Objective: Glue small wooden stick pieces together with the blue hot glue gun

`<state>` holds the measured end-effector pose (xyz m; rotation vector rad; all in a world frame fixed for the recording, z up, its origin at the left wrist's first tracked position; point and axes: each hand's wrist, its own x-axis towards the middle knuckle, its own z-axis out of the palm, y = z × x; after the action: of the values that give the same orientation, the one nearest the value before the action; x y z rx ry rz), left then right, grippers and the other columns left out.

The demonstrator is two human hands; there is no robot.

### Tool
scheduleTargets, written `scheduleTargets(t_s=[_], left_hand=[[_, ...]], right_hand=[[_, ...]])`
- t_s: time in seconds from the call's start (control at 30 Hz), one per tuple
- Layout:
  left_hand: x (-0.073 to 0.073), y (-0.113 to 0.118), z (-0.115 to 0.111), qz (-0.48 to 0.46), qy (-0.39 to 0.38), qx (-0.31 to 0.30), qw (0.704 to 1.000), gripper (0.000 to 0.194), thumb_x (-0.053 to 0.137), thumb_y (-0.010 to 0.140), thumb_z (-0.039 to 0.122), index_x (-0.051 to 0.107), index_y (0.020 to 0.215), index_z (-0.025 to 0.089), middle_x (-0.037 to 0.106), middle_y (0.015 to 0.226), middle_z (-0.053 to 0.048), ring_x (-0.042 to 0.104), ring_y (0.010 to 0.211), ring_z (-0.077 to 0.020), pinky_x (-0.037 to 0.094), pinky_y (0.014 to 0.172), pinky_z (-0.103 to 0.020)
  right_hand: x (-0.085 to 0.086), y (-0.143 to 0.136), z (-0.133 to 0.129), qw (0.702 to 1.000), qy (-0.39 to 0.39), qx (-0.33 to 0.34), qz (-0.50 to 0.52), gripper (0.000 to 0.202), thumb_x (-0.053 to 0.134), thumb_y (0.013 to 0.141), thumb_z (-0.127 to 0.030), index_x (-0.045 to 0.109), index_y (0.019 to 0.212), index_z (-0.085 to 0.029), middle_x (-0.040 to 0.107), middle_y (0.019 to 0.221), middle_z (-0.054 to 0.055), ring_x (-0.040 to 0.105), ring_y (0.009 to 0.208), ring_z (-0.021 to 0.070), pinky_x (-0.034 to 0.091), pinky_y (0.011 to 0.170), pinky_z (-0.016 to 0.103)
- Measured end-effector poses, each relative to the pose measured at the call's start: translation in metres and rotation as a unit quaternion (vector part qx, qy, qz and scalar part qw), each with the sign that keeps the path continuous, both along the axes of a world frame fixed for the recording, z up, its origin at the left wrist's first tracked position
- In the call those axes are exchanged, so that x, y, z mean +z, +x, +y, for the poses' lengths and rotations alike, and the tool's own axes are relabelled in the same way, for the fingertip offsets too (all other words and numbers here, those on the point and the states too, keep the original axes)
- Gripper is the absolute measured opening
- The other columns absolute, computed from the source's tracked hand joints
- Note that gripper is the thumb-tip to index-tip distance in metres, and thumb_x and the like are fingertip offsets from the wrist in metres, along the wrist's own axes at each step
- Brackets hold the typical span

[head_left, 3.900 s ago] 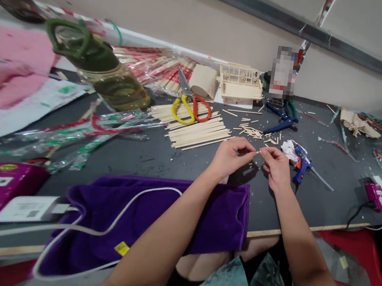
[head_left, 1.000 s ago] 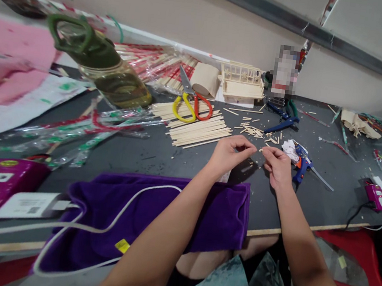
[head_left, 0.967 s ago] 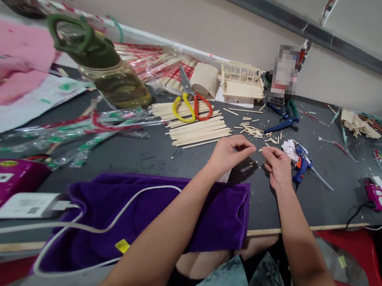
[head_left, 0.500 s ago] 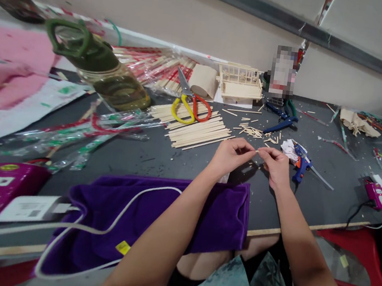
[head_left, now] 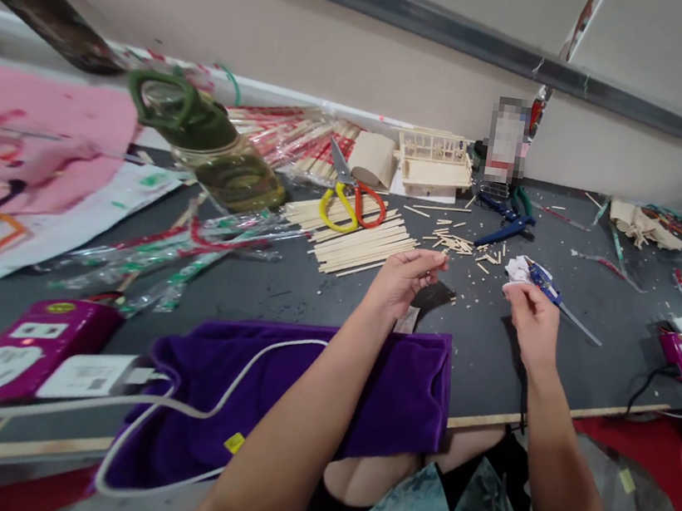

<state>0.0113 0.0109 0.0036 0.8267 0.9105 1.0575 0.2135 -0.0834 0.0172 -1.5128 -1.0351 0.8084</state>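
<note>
Clock centred on the left hand, 12 towards the wall.

Largest: dark grey flat tabletop [head_left: 476, 374]. Purple plush cloth [head_left: 411, 390] along the front, 6 to 8, crossed by a looping white cable [head_left: 188, 411]; possibly padding for the forearm, which lies over it. Clear bottle with a green looped lid [head_left: 250, 185], leaning, at 10. Pale thin wooden sticks [head_left: 367, 245] fanned loosely at 10, roughly parallel, probably for easy picking. Pale miniature wooden bench [head_left: 433, 171] at 12 by the wall, presumably out of the working patch.

Left hand [head_left: 404, 281]: raised, thumb and forefinger pinched, seemingly on a tiny pale wooden piece [head_left: 445, 255]; a fingertip grip would suit so small a thing. Right hand [head_left: 534, 319], at 3 to 4: fingers curled over the near side of the blue glue gun [head_left: 542, 279]; whether they grip it, cannot tell.

Yellow-and-red-handled scissors [head_left: 349, 182] on the sticks, blades towards 11, handles nearer the person. Blue-and-green-handled pliers [head_left: 504, 231] at 2. White crumpled paper [head_left: 518, 269] beside the gun, perhaps for drips. Short cut wooden bits [head_left: 456, 244] at 1.

Edges: pale wooden strip [head_left: 483, 418] marks the front, 4 to 5. Room between the hands is crumb-strewn; the bits crowd 1, the cloth's raised rim limits 6.
</note>
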Motion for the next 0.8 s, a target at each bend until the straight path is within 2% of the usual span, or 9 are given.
scheduleTargets(t_s=[0.1,0.17,0.23,0.27,0.37,0.47,0.57,0.67,0.8], left_hand=[[0.0,0.0,0.001,-0.006,0.006,-0.004,1.0,0.039,0.09,0.05,0.044,0.074,0.073,0.017,0.072,0.071,-0.004,0.063,0.062,-0.0123,0.049,0.059,-0.025],[0.0,0.001,0.001,-0.009,0.013,-0.001,1.0,0.04,0.09,0.049,0.044,0.074,0.074,0.017,0.072,0.071,-0.004,0.063,0.063,-0.0124,0.049,0.059,-0.025],[-0.001,0.002,0.001,-0.011,0.014,0.005,1.0,0.039,0.09,0.049,0.043,0.074,0.073,0.017,0.072,0.071,-0.005,0.063,0.062,-0.0126,0.049,0.059,-0.025],[-0.002,0.002,0.001,-0.01,0.016,0.007,1.0,0.038,0.09,0.049,0.042,0.074,0.073,0.017,0.072,0.072,-0.005,0.062,0.061,-0.0125,0.048,0.058,-0.025],[-0.002,0.004,0.0,0.005,0.038,0.01,0.999,0.034,0.088,0.053,0.042,0.074,0.072,0.017,0.072,0.07,-0.004,0.059,0.059,-0.0111,0.046,0.057,-0.025],[-0.001,0.006,-0.002,0.026,0.07,0.012,0.997,0.03,0.087,0.056,0.041,0.075,0.071,0.018,0.071,0.068,-0.003,0.056,0.058,-0.0099,0.043,0.057,-0.024],[0.0,0.008,-0.005,0.03,0.081,0.011,0.996,0.03,0.087,0.056,0.042,0.076,0.07,0.018,0.071,0.069,-0.003,0.053,0.058,-0.0099,0.043,0.058,-0.024],[0.0,0.009,-0.005,0.02,0.076,0.013,0.997,0.03,0.087,0.055,0.042,0.076,0.07,0.018,0.07,0.069,-0.003,0.051,0.058,-0.0095,0.042,0.059,-0.024],[-0.004,0.01,-0.005,0.001,0.073,0.009,0.997,0.027,0.087,0.058,0.039,0.077,0.07,0.017,0.07,0.068,-0.003,0.05,0.058,-0.0089,0.04,0.06,-0.023]], right_hand=[[-0.007,0.03,-0.025,0.981,-0.001,-0.071,-0.178,0.038,0.057,0.085,-0.055,0.069,0.085,-0.018,0.063,0.072,0.002,0.049,0.062,0.0148,0.036,0.059,0.027],[-0.013,0.048,-0.04,0.95,-0.042,-0.118,-0.285,0.041,0.051,0.087,-0.056,0.067,0.084,-0.018,0.061,0.069,0.002,0.05,0.063,0.0165,0.037,0.063,0.029],[-0.018,0.06,-0.049,0.922,-0.088,-0.146,-0.349,0.045,0.046,0.088,-0.059,0.066,0.084,-0.018,0.063,0.072,0.005,0.052,0.064,0.0187,0.037,0.064,0.031],[-0.02,0.064,-0.051,0.917,-0.104,-0.144,-0.358,0.048,0.044,0.089,-0.06,0.067,0.086,-0.018,0.065,0.075,0.007,0.055,0.067,0.0202,0.037,0.065,0.032],[-0.026,0.067,-0.047,0.93,-0.135,-0.094,-0.329,0.057,0.038,0.089,-0.064,0.069,0.091,-0.017,0.07,0.083,0.011,0.061,0.073,0.0232,0.041,0.068,0.033],[-0.032,0.067,-0.034,0.939,-0.154,-0.072,-0.3,0.061,0.04,0.087,-0.067,0.071,0.091,-0.016,0.07,0.078,0.01,0.061,0.069,0.0225,0.042,0.065,0.032],[-0.04,0.071,-0.022,0.947,-0.164,-0.09,-0.263,0.057,0.054,0.077,-0.068,0.071,0.088,-0.015,0.065,0.066,0.005,0.057,0.058,0.0193,0.04,0.055,0.029],[-0.046,0.071,-0.015,0.969,-0.159,-0.117,-0.151,0.048,0.064,0.07,-0.059,0.069,0.085,-0.014,0.059,0.058,0.0,0.052,0.048,0.0155,0.036,0.044,0.026],[-0.042,0.063,-0.01,0.977,-0.05,-0.203,0.032,0.036,0.068,0.066,-0.047,0.059,0.084,-0.018,0.058,0.061,-0.003,0.053,0.047,0.0126,0.033,0.035,0.021]])
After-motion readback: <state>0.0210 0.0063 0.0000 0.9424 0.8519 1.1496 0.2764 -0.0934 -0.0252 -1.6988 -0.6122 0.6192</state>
